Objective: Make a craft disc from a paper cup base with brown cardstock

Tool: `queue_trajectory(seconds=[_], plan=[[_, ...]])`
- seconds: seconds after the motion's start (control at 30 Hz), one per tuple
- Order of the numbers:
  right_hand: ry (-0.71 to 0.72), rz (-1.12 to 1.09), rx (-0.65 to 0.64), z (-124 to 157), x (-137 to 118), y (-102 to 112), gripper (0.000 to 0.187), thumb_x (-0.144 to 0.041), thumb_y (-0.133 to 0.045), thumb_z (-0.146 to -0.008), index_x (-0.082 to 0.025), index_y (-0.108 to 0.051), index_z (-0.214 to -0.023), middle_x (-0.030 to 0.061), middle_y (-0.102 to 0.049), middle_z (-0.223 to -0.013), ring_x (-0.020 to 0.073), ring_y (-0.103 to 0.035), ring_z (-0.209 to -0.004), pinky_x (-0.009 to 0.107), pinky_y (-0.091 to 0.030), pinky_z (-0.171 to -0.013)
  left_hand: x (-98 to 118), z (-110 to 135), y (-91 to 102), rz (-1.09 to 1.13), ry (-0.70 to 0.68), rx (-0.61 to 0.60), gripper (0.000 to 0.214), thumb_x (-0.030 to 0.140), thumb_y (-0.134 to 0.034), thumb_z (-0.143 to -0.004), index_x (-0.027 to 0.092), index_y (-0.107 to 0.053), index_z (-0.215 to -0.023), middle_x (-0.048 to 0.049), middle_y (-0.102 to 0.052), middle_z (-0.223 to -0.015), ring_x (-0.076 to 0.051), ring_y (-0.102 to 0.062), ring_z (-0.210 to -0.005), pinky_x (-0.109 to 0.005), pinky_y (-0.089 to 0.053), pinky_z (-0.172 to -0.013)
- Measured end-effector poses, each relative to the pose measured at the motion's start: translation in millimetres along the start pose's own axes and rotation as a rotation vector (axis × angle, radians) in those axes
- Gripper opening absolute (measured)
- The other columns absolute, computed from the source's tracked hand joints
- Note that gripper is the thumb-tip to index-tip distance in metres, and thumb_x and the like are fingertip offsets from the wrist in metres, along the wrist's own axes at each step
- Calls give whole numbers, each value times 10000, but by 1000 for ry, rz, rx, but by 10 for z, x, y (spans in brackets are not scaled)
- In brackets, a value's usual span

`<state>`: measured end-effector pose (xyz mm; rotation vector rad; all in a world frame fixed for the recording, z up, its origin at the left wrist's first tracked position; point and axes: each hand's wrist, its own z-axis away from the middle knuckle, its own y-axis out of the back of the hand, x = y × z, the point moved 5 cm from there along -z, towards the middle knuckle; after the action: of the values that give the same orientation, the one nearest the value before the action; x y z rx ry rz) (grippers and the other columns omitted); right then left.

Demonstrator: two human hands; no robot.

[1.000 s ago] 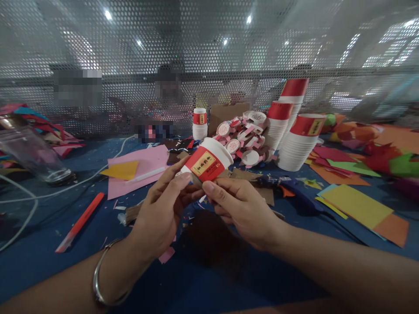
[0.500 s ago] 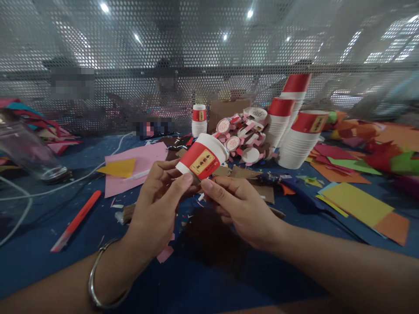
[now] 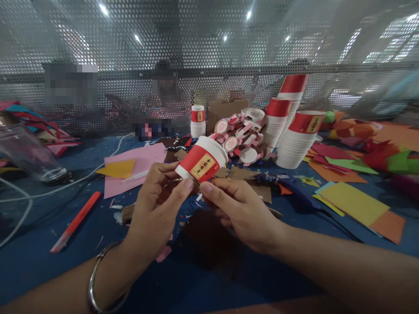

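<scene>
Both my hands hold one small paper cup [image 3: 203, 160], white with a red band and a yellow label, tilted with its rim up and to the right. My left hand [image 3: 157, 209], with a metal bangle on the wrist, pinches the cup's base from the left. My right hand [image 3: 240, 209] pinches the base from the right, thumb pointing at the left thumb. A brown paper piece [image 3: 209, 240] lies on the blue table [image 3: 49, 266] below my hands.
Stacks of red-banded cups [image 3: 296, 139] stand at the back right beside a heap of round tagged pieces [image 3: 240, 137]. Coloured paper sheets [image 3: 356, 203] lie right, pink paper [image 3: 137, 168] and a red pen [image 3: 75, 222] left. A perforated metal screen [image 3: 209, 56] closes the back.
The cup and both hands have shifted slightly; the cup sits a little lower and my thumbs have closed nearer together at its base.
</scene>
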<state>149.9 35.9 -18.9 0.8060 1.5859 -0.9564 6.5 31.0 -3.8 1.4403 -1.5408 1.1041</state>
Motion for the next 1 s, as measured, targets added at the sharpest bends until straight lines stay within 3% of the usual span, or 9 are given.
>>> queue_trajectory(seconds=[0.3, 0.43, 0.6, 0.8, 1.0], plan=[[-10, 8, 0, -13, -5, -4, 460, -527, -643, -956, -174, -482, -708, -64, -366, -639, 44, -243, -508, 205, -134, -407, 85, -23, 23, -134, -65, 11, 214, 276, -721, -912, 226, -599, -1081, -7, -690, -1013, -155, -677, -884, -322, -612, -830], [-25, 7, 1, -36, 17, 1, 464, -533, -648, -949, -172, -483, -709, -58, -381, -656, 38, -249, -504, 195, -132, -406, 113, -53, 35, -167, -108, 12, 218, 247, -722, -895, 211, -589, -1064, -18, -688, -1038, -148, -680, -892, -287, -618, -807], [-69, -70, 10, -39, 45, 0, 439, -511, -665, -944, -176, -479, -729, -79, -338, -638, 28, -214, -480, 184, -123, -401, 76, -66, 42, -225, -53, 12, 259, 295, -737, -883, 209, -579, -1070, -9, -669, -978, -150, -663, -844, -276, -598, -740], [-80, -83, 11, -16, 49, -9, 462, -529, -673, -934, -177, -470, -712, -90, -312, -612, 30, -203, -476, 178, -123, -394, 87, -35, 13, -244, -43, -13, 292, 315, -743, -868, 200, -567, -1071, -36, -679, -1038, -163, -668, -852, -308, -592, -755], [-67, -63, 2, 20, 13, -22, 474, -555, -667, -930, -181, -474, -713, -99, -301, -584, 30, -192, -462, 178, -125, -382, 128, 5, -7, -226, -81, -39, 307, 307, -746, -874, 214, -563, -1102, -17, -695, -973, -167, -686, -825, -316, -581, -760]])
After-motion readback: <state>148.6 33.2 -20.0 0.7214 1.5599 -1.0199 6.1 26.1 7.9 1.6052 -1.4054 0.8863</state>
